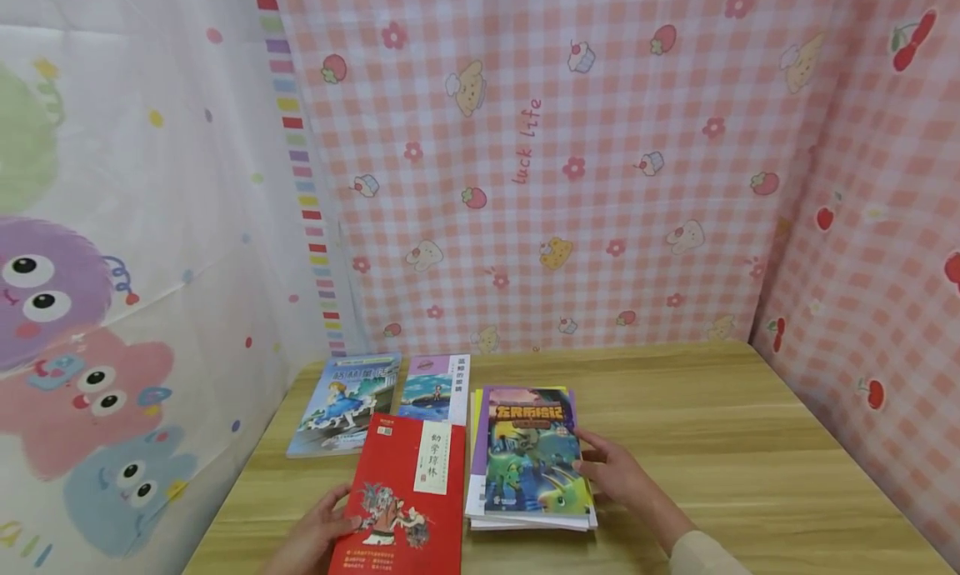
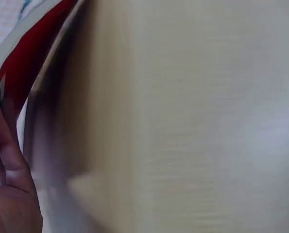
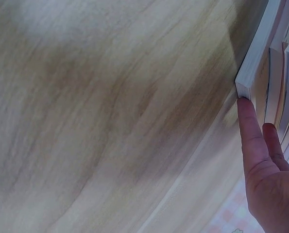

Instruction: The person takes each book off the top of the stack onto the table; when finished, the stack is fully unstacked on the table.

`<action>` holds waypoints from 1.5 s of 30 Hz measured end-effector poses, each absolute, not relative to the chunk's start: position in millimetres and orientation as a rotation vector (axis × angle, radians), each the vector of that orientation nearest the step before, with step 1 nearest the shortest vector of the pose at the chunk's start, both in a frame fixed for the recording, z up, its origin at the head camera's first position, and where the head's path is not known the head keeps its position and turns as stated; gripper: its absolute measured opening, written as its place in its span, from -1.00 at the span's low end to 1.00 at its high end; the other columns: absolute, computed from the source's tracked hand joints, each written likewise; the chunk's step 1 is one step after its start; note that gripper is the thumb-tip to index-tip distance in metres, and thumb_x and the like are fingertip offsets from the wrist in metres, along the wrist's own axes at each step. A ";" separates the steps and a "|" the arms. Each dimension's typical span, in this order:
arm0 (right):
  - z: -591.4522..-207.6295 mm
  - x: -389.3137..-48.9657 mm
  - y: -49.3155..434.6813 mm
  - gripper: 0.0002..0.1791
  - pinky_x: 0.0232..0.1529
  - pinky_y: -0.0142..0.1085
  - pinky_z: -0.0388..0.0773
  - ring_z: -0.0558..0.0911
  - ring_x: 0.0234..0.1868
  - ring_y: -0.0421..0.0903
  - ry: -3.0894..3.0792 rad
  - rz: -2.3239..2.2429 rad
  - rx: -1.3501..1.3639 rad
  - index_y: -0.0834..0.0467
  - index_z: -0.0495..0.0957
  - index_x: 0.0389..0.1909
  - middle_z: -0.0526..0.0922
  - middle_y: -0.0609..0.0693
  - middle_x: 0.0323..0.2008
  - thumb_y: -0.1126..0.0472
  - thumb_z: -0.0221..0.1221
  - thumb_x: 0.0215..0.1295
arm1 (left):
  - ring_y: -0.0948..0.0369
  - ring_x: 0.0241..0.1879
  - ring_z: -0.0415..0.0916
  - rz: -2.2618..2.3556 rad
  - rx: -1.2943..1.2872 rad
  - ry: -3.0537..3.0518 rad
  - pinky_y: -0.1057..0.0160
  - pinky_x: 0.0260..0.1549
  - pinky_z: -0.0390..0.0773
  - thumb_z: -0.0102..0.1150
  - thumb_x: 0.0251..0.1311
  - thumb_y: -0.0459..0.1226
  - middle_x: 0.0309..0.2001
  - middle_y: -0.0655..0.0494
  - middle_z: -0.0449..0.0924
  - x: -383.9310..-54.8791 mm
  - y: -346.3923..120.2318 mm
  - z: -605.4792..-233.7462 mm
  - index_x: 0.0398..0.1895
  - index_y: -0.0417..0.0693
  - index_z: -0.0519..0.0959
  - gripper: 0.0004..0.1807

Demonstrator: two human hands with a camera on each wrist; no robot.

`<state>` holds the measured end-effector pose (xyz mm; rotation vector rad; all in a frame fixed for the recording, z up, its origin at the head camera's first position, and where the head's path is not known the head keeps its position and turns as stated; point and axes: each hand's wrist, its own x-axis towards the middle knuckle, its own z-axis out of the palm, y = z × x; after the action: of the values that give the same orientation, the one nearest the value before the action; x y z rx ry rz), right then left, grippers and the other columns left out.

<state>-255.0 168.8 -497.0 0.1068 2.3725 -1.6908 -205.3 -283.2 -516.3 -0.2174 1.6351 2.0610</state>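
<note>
I found my left hand [image 1: 318,527] pinching the red book [image 1: 405,485] by its left edge, just left of the book stack [image 1: 531,467] on the wooden table [image 1: 720,442], and my right hand [image 1: 611,468], fingers extended, touching that stack's right side.

A plain cream sleeve [image 1: 705,556] partway down the right forearm [image 1: 654,504], and bare fingers [image 3: 252,133]

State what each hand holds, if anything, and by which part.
The left hand holds the red book by its left edge. The right hand only touches the right side of the book stack.
</note>
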 end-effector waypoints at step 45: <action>-500.2 -255.8 168.6 -0.33 -0.26 0.08 0.66 0.62 -0.03 0.18 2.345 -1.732 0.111 0.10 0.23 0.49 0.40 0.47 0.22 0.34 0.15 0.39 | 0.09 -0.12 0.60 2.026 -0.406 2.161 0.00 0.01 0.59 0.04 0.37 -0.41 -0.05 -0.23 0.56 -254.4 -287.5 -523.0 0.39 -0.56 0.04 -0.35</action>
<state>-255.8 168.6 -500.2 0.1107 2.3453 -1.7320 -254.4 -287.5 -523.0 -0.4057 2.1611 2.0262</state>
